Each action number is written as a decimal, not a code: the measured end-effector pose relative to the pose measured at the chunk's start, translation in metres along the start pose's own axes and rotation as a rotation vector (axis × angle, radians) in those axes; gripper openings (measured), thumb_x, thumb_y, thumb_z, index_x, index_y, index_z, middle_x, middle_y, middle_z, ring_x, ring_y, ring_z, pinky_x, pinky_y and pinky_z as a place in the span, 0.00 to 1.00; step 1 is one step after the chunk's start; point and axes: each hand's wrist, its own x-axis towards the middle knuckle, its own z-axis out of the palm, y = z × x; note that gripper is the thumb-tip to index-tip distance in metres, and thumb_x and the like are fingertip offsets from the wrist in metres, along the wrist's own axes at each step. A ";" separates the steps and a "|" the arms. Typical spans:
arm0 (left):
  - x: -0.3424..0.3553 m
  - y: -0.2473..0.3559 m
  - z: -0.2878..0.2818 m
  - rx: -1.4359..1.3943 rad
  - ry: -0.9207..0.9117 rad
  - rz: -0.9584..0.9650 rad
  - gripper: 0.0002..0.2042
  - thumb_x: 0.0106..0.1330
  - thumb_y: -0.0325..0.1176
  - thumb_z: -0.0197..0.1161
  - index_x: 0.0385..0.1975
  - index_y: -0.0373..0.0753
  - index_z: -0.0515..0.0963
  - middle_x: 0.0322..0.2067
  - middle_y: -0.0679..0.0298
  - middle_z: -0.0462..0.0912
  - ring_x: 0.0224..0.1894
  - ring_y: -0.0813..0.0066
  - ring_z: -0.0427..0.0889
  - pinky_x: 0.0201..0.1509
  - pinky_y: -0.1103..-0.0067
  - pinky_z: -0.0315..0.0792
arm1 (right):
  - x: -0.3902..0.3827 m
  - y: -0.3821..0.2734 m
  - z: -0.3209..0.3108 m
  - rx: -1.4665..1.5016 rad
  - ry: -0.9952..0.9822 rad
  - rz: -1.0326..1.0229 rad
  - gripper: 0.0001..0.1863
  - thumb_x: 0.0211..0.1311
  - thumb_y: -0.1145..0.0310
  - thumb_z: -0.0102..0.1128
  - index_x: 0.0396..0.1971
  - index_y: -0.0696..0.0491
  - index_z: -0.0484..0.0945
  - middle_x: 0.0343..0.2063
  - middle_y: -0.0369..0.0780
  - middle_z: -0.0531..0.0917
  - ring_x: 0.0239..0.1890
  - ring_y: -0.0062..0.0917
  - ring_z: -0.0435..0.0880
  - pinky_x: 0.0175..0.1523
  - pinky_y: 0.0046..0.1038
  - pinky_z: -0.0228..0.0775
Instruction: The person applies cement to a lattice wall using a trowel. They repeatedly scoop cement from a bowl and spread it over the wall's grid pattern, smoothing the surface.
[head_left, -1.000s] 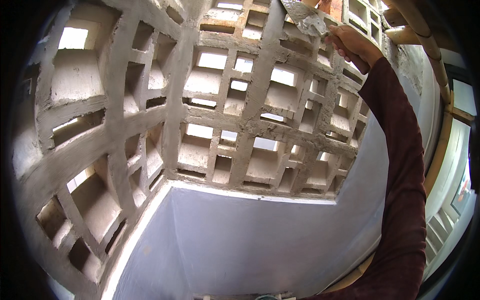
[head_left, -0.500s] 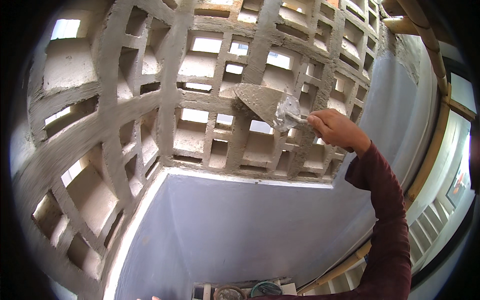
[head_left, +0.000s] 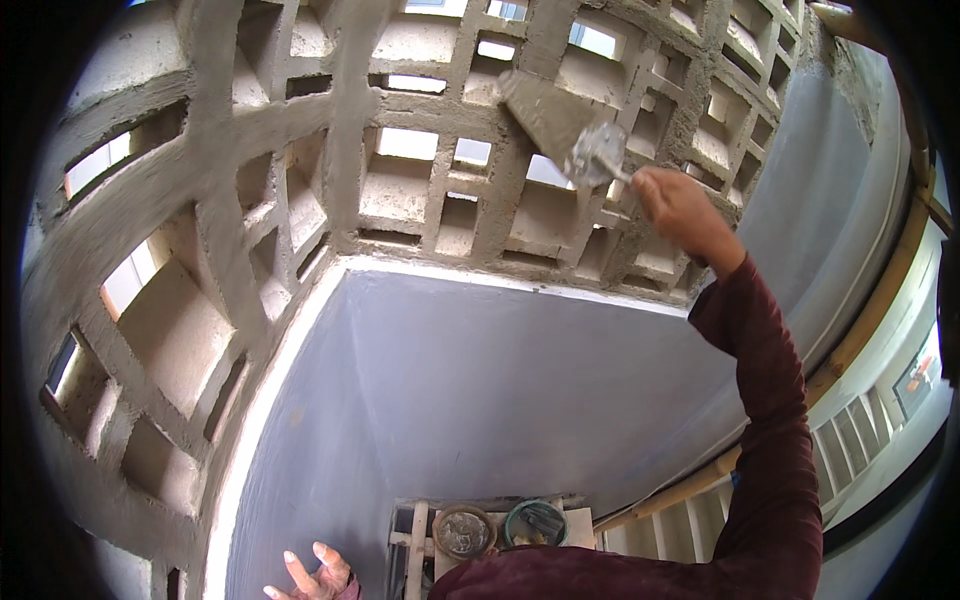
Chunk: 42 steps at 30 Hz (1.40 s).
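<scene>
My right hand [head_left: 680, 215] grips the handle of a pointed trowel [head_left: 545, 115] coated in grey mortar, held against or just in front of the latticed concrete wall [head_left: 355, 180] of square and slot openings, with rough mortar on its ribs. My left hand [head_left: 310, 575] shows at the lower edge with fingers spread and nothing in them, near the painted grey-blue wall [head_left: 430, 380] below the lattice; whether it touches that wall I cannot tell.
Below me, a scaffold platform [head_left: 415, 530] of boards bears a brown bucket [head_left: 463, 532] and a green bucket [head_left: 536, 525]. Bamboo poles [head_left: 870, 310] run along the right, with a staircase [head_left: 850, 445] beyond. A white ledge [head_left: 275, 380] edges the lattice.
My right hand and trowel have come down from high at the upper right to the lattice's middle. The view has tilted down, bringing the buckets and my left hand more into sight.
</scene>
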 end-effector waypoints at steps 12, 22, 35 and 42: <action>0.004 0.000 0.001 0.003 0.029 0.026 0.24 0.52 0.53 0.64 0.50 0.54 0.74 0.64 0.49 0.52 0.69 0.42 0.37 0.63 0.46 0.14 | 0.016 0.010 -0.026 -0.303 -0.002 -0.369 0.16 0.68 0.62 0.41 0.26 0.58 0.68 0.22 0.48 0.71 0.28 0.44 0.71 0.38 0.39 0.64; 0.028 0.004 0.019 -0.193 0.340 0.149 0.17 0.55 0.45 0.62 0.39 0.40 0.78 0.60 0.48 0.61 0.70 0.55 0.41 0.70 0.62 0.19 | -0.017 0.019 -0.088 -0.369 0.051 -0.045 0.16 0.68 0.62 0.42 0.35 0.60 0.72 0.27 0.48 0.75 0.33 0.42 0.74 0.42 0.37 0.64; 0.021 -0.002 0.017 -0.200 0.318 0.170 0.16 0.53 0.45 0.64 0.36 0.41 0.80 0.60 0.50 0.60 0.71 0.56 0.40 0.69 0.61 0.17 | 0.007 0.062 -0.087 -0.650 0.444 -0.593 0.14 0.68 0.64 0.41 0.39 0.58 0.74 0.29 0.48 0.78 0.33 0.38 0.78 0.40 0.35 0.69; 0.021 0.002 0.014 -0.089 0.144 0.203 0.18 0.52 0.48 0.65 0.37 0.43 0.81 0.62 0.51 0.57 0.71 0.57 0.40 0.68 0.60 0.14 | -0.179 0.069 0.037 0.475 -0.173 0.298 0.18 0.64 0.59 0.52 0.37 0.62 0.77 0.23 0.35 0.76 0.25 0.20 0.72 0.32 0.19 0.63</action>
